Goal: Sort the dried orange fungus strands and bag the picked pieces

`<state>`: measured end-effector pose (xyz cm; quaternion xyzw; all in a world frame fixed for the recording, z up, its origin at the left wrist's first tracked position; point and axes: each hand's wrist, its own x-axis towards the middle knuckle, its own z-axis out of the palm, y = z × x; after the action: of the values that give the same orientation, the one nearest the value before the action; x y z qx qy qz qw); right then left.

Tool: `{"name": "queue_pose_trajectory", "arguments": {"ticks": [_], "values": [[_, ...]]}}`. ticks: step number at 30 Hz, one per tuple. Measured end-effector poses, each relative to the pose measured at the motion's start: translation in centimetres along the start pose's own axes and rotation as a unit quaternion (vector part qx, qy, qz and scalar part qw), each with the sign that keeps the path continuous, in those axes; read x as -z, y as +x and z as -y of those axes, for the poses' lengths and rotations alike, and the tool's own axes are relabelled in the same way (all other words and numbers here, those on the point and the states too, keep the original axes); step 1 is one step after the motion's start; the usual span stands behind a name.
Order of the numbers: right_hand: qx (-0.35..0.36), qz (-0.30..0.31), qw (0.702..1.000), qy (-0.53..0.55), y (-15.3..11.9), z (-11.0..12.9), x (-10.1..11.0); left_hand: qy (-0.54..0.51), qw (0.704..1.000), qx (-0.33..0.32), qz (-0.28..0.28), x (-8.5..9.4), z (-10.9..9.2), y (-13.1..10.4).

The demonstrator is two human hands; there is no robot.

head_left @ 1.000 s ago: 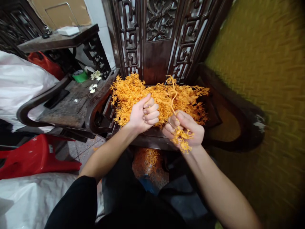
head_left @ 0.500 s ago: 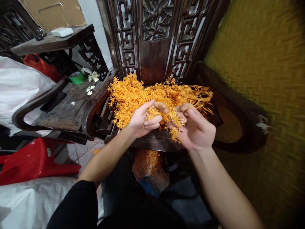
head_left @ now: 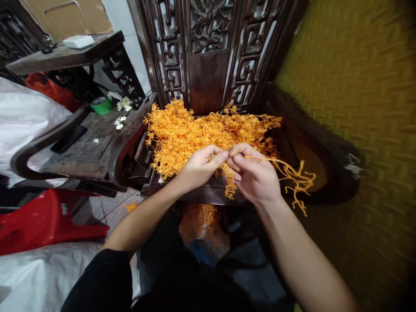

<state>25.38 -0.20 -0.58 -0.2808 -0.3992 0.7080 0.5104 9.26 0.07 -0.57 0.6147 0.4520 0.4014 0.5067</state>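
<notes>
I have a single sprig [head_left: 299,175] up in front of me, clear of the near edge of the seat [head_left: 208,194]. In my right hand [head_left: 260,177] the fingers are closed on its stem, and the branching end sticks out past them, beyond the seat's right side. In my left hand [head_left: 199,167] thumb and finger are pinched together against my right fingertips, gripping the sprig's other end as far as I can judge — the exact contact is hidden. A small orange cluster [head_left: 230,184] hangs just below where the fingertips meet.

The step in hand, I'd say, is close fingertip work on this one piece. The next move calls for a firm hold on the stem and a light touch by the left, since such thin branches could easily snag or bend.

The heap [head_left: 188,134] of similar sprigs lies tangled across the seat, from its left edge to near its back right corner.

As for containers, a white sack [head_left: 29,108] bulges beside the left chair [head_left: 87,156], and a white sheet or sack [head_left: 42,277] spreads out below the red stool [head_left: 55,221]; what either holds I can't tell. A red bag [head_left: 50,89] sits under the side table [head_left: 65,56], its contents hidden too. Near the left chair's back right corner are green tape [head_left: 102,105] and white florets [head_left: 124,104].
</notes>
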Motion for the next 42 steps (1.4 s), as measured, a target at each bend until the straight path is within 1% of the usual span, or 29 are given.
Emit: {"name": "queue_pose_trajectory", "arguments": {"ticks": [3, 6, 9, 11, 13, 15, 17, 19, 21, 22, 23, 24, 25, 26, 27, 28, 30, 32, 33, 35, 37, 39, 42], "values": [[0.019, -0.009, 0.999, -0.025, 0.0, -0.3, 0.0, 0.04, 0.999, -0.025, -0.018, 0.3, 0.0, -0.1], [0.036, -0.014, 0.997, -0.067, 0.2, -0.8, 0.2, 0.04, 0.997, -0.048, -0.044, 0.5, 0.0, -0.2], [0.032, -0.021, 0.986, -0.161, 0.5, -1.3, 0.4, 0.073, 0.991, -0.077, -0.082, 0.7, 0.1, -0.3], [0.034, -0.01, 0.972, -0.234, 0.7, -1.5, 0.6, 0.128, 0.98, -0.108, -0.109, 1.0, 0.0, -0.3], [0.062, 0.007, 0.953, -0.296, 0.7, -1.6, 0.7, 0.179, 0.968, -0.135, -0.116, 1.4, 0.0, -0.2], [0.116, 0.023, 0.929, -0.351, 0.6, -1.6, 0.7, 0.214, 0.96, -0.15, -0.099, 1.7, 0.0, 0.0], [0.164, 0.029, 0.905, -0.392, 0.5, -1.8, 0.7, 0.226, 0.959, -0.154, -0.077, 2.0, 0.1, 0.1], [0.184, 0.04, 0.894, -0.407, 0.6, -2.0, 0.7, 0.226, 0.958, -0.166, -0.063, 2.0, 0.0, -0.1], [0.189, 0.033, 0.886, -0.423, 0.9, -2.4, 1.0, 0.205, 0.955, -0.203, -0.068, 1.8, -0.4, -0.8], [0.191, 0.017, 0.879, -0.437, 1.2, -2.5, 1.3, 0.184, 0.952, -0.229, -0.083, 1.7, -0.8, -1.4], [0.188, -0.004, 0.872, -0.453, 1.6, -2.6, 1.7, 0.153, 0.949, -0.254, -0.111, 1.7, -1.3, -1.9], [0.178, -0.028, 0.869, -0.462, 2.0, -2.7, 2.2, 0.111, 0.944, -0.271, -0.148, 1.7, -1.8, -2.4], [0.158, -0.048, 0.874, -0.458, 2.4, -2.7, 2.7, 0.061, 0.94, -0.279, -0.187, 1.7, -2.3, -2.8], [0.131, -0.064, 0.889, -0.434, 2.7, -2.6, 3.2, 0.01, 0.937, -0.272, -0.219, 1.8, -2.6, -3.0], [0.101, -0.071, 0.911, -0.394, 2.9, -2.4, 3.5, -0.037, 0.939, -0.253, -0.23, 1.9, -2.7, -2.9], [0.078, -0.077, 0.933, -0.342, 2.9, -2.2, 3.7, -0.077, 0.946, -0.225, -0.219, 2.1, -2.6, -2.6], [0.068, -0.085, 0.966, -0.235, 2.8, -2.0, 3.7, -0.13, 0.965, -0.162, -0.157, 2.3, -1.9, -1.5], [0.094, -0.083, 0.978, -0.166, 2.5, -1.9, 3.1, -0.149, 0.976, -0.121, -0.106, 2.4, -0.9, -0.5], [0.113, -0.082, 0.979, -0.147, 2.4, -1.9, 2.8, -0.147, 0.978, -0.11, -0.098, 2.4, -0.5, -0.1], [0.151, -0.082, 0.976, -0.136, 2.1, -2.0, 2.1, -0.111, 0.983, -0.098, -0.104, 2.3, 0.0, 0.0], [0.177, -0.086, 0.967, -0.165, 1.9, -2.1, 1.6, -0.029, 0.988, -0.099, -0.114, 2.1, 0.0, -0.4], [0.176, -0.098, 0.955, -0.219, 1.7, -2.0, 1.2, 0.07, 0.986, -0.102, -0.111, 1.7, -0.1, -1.0], [0.16, -0.121, 0.942, -0.268, 1.5, -2.0, 0.8, 0.204, 0.969, -0.101, -0.097, 0.9, -0.2, -1.4]]}}
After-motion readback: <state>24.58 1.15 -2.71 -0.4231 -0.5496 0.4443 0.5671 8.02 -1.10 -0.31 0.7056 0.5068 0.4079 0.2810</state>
